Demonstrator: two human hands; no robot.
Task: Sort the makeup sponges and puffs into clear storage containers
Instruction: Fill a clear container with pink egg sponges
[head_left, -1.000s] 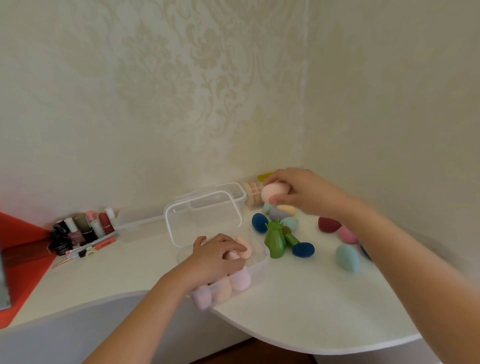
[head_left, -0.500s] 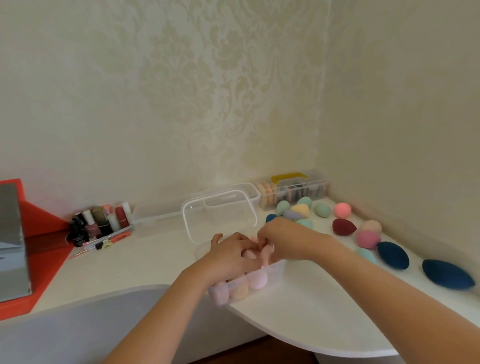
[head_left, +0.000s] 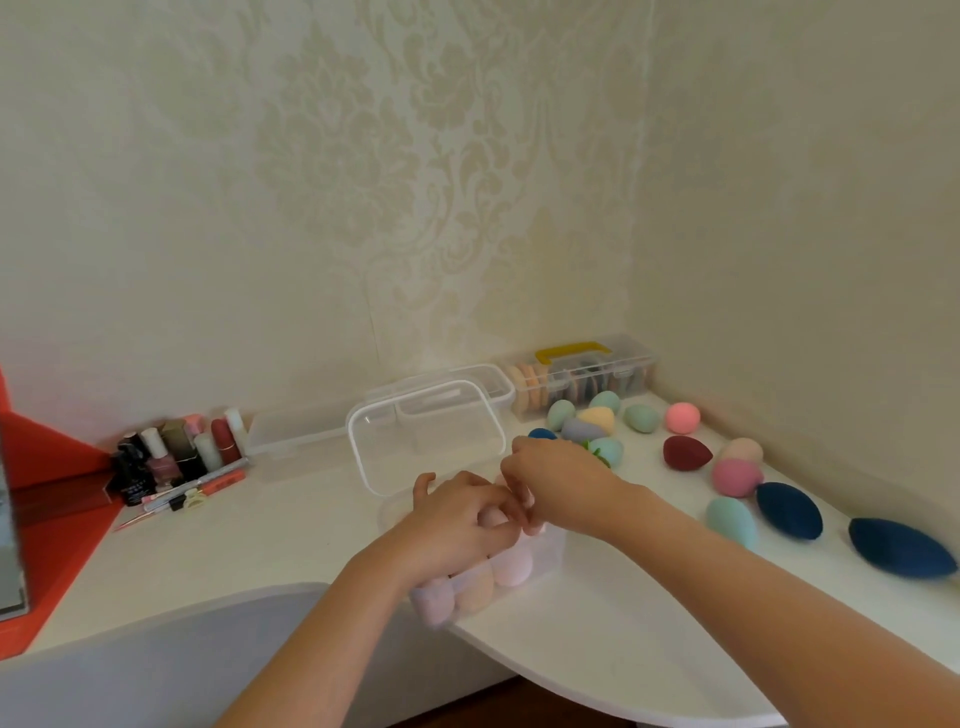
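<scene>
An open clear container sits near the table's front edge, its lid standing up behind it. Pale pink, peach and lilac sponges fill it. My left hand lies over the box with fingers curled on a pink sponge. My right hand meets it from the right, fingertips pinched on a pale sponge at the box's top. Loose sponges lie to the right: teal, navy, navy, maroon, pink.
A clear case with a yellow handle holds puffs in the back corner, with another clear container beside it. Nail polish bottles and lipsticks stand at left by a red tray. The table's curved front edge is close.
My right hand carried a pale peach sponge from the pile at the back right to the open box and now meets my left hand there. The view shifted right.
</scene>
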